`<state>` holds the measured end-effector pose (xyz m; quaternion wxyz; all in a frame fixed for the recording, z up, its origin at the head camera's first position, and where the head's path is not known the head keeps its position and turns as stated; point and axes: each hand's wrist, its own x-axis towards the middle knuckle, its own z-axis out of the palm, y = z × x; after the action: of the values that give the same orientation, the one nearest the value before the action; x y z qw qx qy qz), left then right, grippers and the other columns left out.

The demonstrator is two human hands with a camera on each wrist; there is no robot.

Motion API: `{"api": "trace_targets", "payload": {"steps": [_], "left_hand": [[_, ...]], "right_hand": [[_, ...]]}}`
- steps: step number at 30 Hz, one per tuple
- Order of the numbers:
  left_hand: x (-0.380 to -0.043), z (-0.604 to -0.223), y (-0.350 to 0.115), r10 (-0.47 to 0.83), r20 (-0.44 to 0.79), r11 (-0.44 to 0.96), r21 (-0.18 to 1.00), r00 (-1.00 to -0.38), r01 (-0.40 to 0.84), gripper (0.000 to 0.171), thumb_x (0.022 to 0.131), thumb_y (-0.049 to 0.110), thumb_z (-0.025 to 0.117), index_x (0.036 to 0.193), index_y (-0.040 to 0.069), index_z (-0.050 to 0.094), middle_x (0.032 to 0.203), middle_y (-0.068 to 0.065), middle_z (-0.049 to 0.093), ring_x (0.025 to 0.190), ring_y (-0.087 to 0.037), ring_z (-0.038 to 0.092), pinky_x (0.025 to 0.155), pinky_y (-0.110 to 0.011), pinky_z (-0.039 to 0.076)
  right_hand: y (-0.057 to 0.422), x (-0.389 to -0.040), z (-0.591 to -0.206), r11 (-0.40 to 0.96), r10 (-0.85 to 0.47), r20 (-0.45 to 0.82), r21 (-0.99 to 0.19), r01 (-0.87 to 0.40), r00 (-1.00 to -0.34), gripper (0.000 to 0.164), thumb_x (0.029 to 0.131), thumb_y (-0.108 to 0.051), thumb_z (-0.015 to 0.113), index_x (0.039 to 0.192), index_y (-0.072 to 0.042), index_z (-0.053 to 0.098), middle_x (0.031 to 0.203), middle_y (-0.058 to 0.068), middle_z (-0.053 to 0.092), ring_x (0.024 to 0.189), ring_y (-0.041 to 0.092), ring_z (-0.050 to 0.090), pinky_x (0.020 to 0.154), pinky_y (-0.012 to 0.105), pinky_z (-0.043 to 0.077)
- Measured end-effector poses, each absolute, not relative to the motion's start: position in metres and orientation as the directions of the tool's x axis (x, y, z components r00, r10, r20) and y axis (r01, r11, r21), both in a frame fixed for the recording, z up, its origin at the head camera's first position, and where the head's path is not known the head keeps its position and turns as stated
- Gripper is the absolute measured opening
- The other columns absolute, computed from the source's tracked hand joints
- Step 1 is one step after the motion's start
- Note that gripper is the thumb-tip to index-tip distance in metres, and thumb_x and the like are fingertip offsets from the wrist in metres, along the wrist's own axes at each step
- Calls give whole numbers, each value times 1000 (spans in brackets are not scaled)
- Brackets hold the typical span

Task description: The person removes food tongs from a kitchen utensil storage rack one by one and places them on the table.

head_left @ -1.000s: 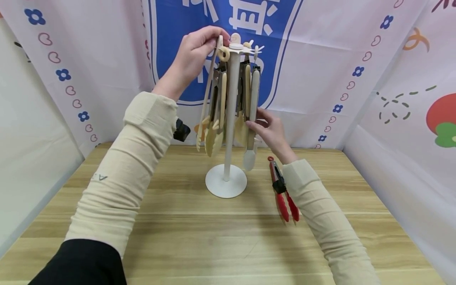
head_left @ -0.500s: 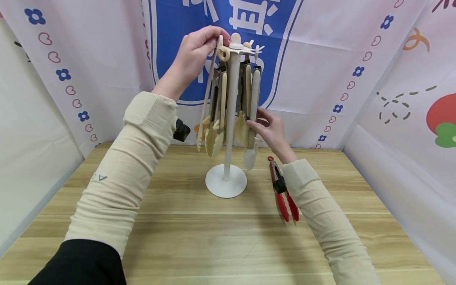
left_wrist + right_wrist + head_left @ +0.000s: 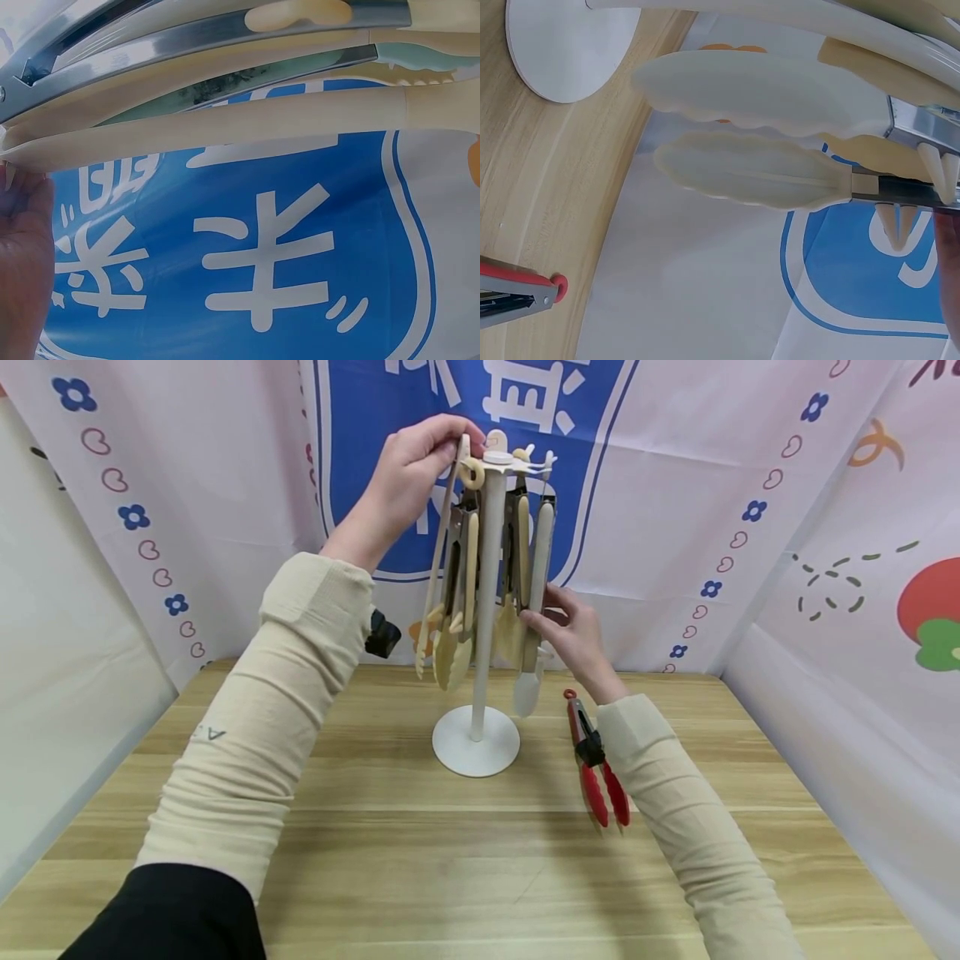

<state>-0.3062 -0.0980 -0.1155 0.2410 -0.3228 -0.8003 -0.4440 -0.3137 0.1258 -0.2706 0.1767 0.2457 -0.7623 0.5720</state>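
Observation:
A white utensil rack [image 3: 486,610] stands upright with several tongs hanging round its top. My left hand [image 3: 408,468] is at the rack's top left, thumb and fingers pinching a pale upright prong there. Beige tongs [image 3: 225,135] hang just beneath that hand. With thumb and fingers, my right hand [image 3: 573,631] grips white tongs [image 3: 542,543] at the rack's right side. Their pale scalloped heads [image 3: 757,90] point down, slightly apart. The white tongs lean outward at the top, near the tip of a hook; whether they still hang on it I cannot tell.
Red tongs [image 3: 596,789] lie on the wooden table [image 3: 420,877], right of the rack's round base [image 3: 476,764] and beside my right sleeve. A printed cloth backdrop [image 3: 660,527] rises close behind the rack.
The top of the white tongs has swung right and slightly up, away from the pole, in my right hand's grip. My left hand and the rack stay put.

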Motion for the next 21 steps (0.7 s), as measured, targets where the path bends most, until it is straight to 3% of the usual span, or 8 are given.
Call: {"api": "trace_targets", "payload": {"steps": [14,21], "left_hand": [[-309,-117,-99,297,670,394,563,-680,727,31,99,8,29,114,1,55,109,-5,56,101,-7,48,89,-22,38],[-308,-116,-98,298,678,398,551,-672,733,31,99,7,29,113,1,56,108,-6,57,101,-7,48,88,-19,38]], "right_hand": [[133,-314,-268,231,-138,564,-781,-580,-814,47,82,-8,67,125,2,51,111,17,56,102,23,55,86,27,48],[135,-304,-263,254,-133,559,-779,-573,-819,40,83,-4,64,119,8,52,108,18,56,99,22,55,86,29,48]]}}
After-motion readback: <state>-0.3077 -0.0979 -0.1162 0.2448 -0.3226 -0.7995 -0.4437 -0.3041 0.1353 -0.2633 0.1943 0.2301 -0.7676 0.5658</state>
